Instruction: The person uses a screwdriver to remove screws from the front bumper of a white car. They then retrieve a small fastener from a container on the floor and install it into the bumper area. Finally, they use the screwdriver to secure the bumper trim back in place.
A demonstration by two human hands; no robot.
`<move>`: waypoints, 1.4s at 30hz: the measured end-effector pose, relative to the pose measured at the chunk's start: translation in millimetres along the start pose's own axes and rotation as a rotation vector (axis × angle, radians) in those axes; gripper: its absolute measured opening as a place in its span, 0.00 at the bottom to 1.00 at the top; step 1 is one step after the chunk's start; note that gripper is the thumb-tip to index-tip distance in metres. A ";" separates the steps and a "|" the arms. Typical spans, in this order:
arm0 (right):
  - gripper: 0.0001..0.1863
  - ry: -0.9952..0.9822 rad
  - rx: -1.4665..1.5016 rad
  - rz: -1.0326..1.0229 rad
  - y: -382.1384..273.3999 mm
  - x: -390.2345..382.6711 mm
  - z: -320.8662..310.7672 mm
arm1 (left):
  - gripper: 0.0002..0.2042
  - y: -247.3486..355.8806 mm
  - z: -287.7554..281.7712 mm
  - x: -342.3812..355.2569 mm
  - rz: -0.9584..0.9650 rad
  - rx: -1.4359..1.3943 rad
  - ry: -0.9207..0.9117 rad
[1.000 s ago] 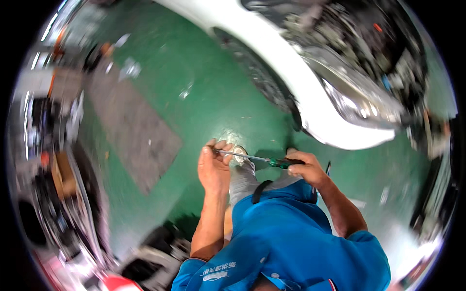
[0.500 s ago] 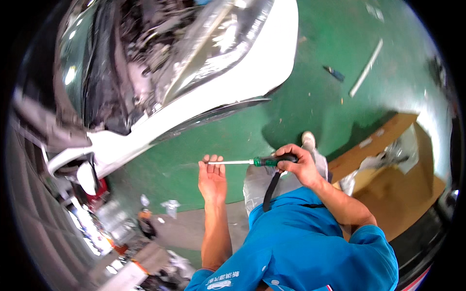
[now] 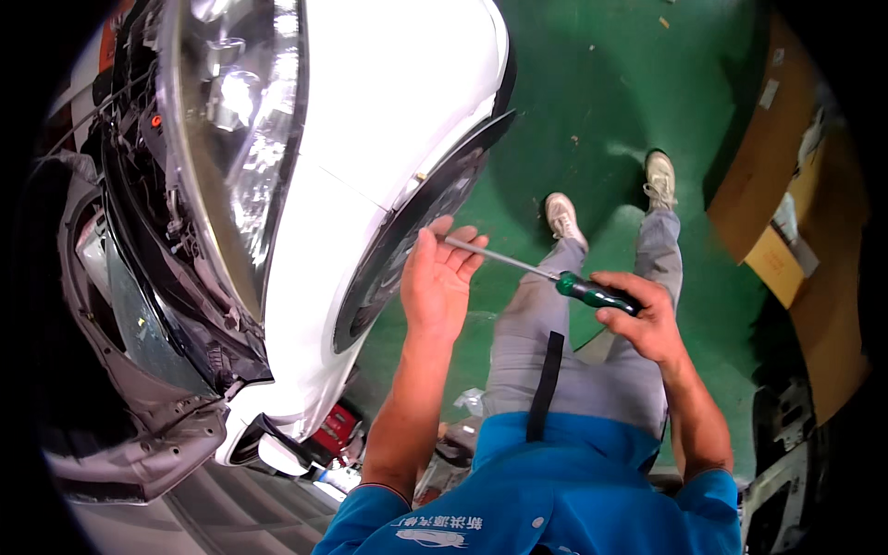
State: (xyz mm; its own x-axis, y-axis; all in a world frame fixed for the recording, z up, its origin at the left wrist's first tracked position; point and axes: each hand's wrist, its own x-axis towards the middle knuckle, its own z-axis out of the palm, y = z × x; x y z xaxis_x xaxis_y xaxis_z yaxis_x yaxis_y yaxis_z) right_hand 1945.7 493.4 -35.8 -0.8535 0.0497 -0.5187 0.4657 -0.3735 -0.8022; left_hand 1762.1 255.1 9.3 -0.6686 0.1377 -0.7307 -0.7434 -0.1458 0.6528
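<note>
A screwdriver (image 3: 593,291) with a green and black handle and a long metal shaft is held out in front of my body. My right hand (image 3: 647,319) is closed around the end of its handle. At the other end, my left hand (image 3: 437,289) has its palm turned up, with thumb and index finger at the shaft's tip and the other fingers loosely bent. Whether a small part sits at the tip is hidden by the fingers. Just beyond my left hand is the car's front wheel (image 3: 370,282), under the white fender (image 3: 361,111).
To the left, the car's headlight (image 3: 236,139) borders an exposed engine bay. Opened cardboard (image 3: 768,129) lies on the green floor (image 3: 592,83) at the right, with a metal frame part (image 3: 786,444) below it. A red object (image 3: 338,430) stands beyond the side mirror.
My view has swung, bringing the wheel and both my shoes into sight. The screwdriver now slants, its tip farther away than its handle; both hands keep their places on it.
</note>
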 end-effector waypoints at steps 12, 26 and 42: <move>0.25 0.162 0.186 0.026 105.8 15.3 3.8 | 0.23 -40.7 -5.7 65.5 -0.007 0.163 -0.141; 0.25 0.187 0.047 -0.135 106.2 27.8 -3.7 | 0.21 -43.6 -19.9 66.1 0.212 0.431 -0.064; 0.30 0.327 -0.035 -0.075 90.4 27.4 -17.5 | 0.29 -30.2 -33.6 166.5 1.251 3.038 -0.213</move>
State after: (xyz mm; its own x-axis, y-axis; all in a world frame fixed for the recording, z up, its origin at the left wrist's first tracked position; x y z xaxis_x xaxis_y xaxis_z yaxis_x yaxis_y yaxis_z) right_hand 1968.5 477.2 -127.7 -0.7685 0.3725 -0.5202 0.4168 -0.3254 -0.8487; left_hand 1673.7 249.6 -138.8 -0.3518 0.7963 -0.4922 0.7731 -0.0493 -0.6324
